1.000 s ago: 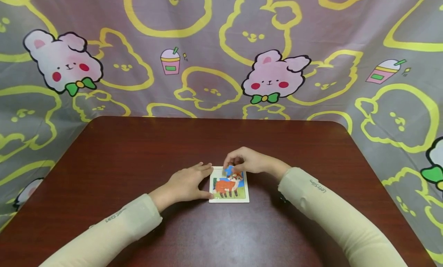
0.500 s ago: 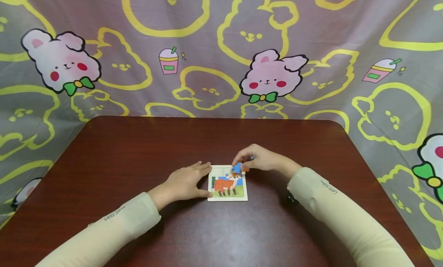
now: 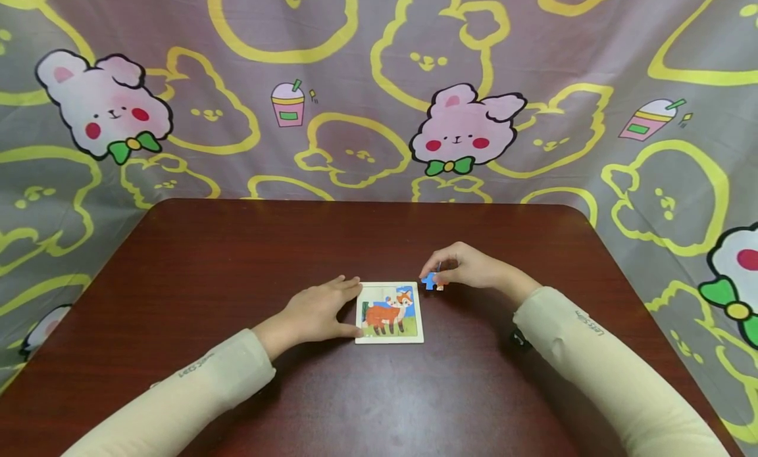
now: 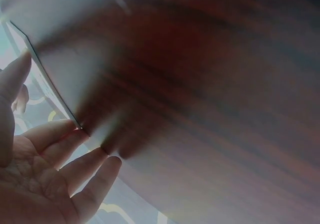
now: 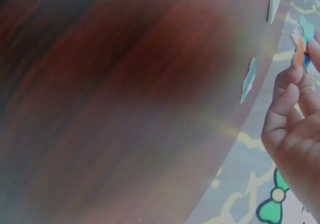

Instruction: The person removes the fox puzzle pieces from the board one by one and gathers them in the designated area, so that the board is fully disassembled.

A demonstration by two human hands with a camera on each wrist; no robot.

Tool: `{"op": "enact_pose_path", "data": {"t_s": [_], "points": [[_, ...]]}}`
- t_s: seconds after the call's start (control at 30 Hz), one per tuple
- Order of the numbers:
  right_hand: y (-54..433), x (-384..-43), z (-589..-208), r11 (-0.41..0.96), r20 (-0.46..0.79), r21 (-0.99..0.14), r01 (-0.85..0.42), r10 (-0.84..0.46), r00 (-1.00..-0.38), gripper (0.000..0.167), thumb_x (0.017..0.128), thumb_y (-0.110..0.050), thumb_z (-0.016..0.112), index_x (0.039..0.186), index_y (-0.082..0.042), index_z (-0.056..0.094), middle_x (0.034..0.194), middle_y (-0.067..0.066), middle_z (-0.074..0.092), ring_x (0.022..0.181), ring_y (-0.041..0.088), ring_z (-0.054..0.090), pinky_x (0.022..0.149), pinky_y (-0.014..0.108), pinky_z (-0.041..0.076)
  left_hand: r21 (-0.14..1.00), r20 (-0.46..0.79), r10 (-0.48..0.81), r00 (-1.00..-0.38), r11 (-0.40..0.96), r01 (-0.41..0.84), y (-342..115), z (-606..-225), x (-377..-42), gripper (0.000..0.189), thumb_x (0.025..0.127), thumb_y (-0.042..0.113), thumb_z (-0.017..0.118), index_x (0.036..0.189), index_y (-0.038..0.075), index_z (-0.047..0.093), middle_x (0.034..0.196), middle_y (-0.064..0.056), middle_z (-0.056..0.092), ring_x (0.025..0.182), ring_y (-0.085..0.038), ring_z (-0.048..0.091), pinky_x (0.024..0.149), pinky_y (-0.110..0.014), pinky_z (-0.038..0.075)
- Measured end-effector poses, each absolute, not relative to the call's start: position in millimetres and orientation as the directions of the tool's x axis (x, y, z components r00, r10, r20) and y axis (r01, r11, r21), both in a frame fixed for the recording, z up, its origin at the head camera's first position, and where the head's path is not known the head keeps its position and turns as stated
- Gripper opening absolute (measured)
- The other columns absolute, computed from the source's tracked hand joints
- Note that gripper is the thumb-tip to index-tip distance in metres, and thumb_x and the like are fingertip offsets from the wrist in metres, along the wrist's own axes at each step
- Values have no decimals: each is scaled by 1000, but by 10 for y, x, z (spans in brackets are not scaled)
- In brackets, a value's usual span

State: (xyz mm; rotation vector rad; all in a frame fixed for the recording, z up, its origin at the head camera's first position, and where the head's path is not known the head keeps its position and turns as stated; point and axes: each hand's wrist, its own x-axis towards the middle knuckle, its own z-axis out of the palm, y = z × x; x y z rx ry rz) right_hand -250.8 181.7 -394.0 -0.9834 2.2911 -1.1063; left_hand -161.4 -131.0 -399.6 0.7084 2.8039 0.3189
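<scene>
A fox jigsaw puzzle (image 3: 386, 317) lies in a white frame tray (image 3: 389, 340) on the table, with the pale tray bottom showing at its upper left. My left hand (image 3: 314, 313) spans the tray's left side, thumb at the near corner and fingertips at the far corner. Its fingers look fairly straight and spread in the left wrist view. My right hand (image 3: 468, 266), right of the tray's far corner, pinches a blue and orange puzzle piece (image 3: 429, 281) between thumb and fingers. In the right wrist view that piece (image 5: 298, 54) appears nearly edge-on.
Another puzzle piece (image 5: 248, 80), pale blue, lies on the table near the right hand in the right wrist view; the hand mostly hides it in the head view. The dark red table (image 3: 284, 246) has a patterned curtain (image 3: 355, 82) along its back and sides.
My right hand has moved rightward off the puzzle with the piece in its fingers, uncovering the fox's head and the tray's far right corner. The left hand stays at the tray's left edge.
</scene>
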Motion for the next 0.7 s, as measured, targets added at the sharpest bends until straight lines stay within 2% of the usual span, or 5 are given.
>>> {"op": "enact_pose_path", "data": {"t_s": [0.23, 0.4, 0.57, 0.7], "points": [[1995, -2528, -3911, 454, -38, -788, -416, -710, -703, 17, 92, 2, 65, 106, -1, 74, 97, 13, 73, 76, 17, 62, 72, 27, 53, 271, -165, 489, -856, 857, 438, -1316, -3996, -1610, 85, 80, 55, 76, 149, 14, 48, 158, -4, 41, 148, -30, 36, 108, -56, 42], [2108, -2558, -3897, 496, -49, -765, -410, -680, -732, 17, 94, 1, 63, 106, -1, 74, 88, 12, 71, 73, 18, 61, 70, 29, 52, 276, -164, 489, -857, 857, 436, -1312, -4000, -1609, 84, 80, 54, 77, 148, 14, 48, 158, -4, 41, 148, -30, 35, 108, -57, 42], [2195, -2613, -3901, 510, -48, -758, -406, -665, -746, 16, 93, 2, 63, 106, 0, 73, 85, 12, 70, 72, 17, 60, 69, 30, 53, 273, -162, 488, -857, 857, 437, -1312, -4021, -1616, 85, 80, 55, 77, 149, 15, 48, 158, -4, 40, 148, -30, 35, 108, -57, 41], [2245, -2659, -3906, 529, -64, -752, -393, -652, -756, 16, 94, 3, 62, 105, 0, 73, 82, 13, 69, 73, 22, 61, 69, 33, 53, 272, -161, 489, -857, 857, 437, -1315, -4017, -1621, 85, 80, 55, 77, 149, 15, 48, 158, -3, 40, 148, -30, 35, 108, -57, 42]]}}
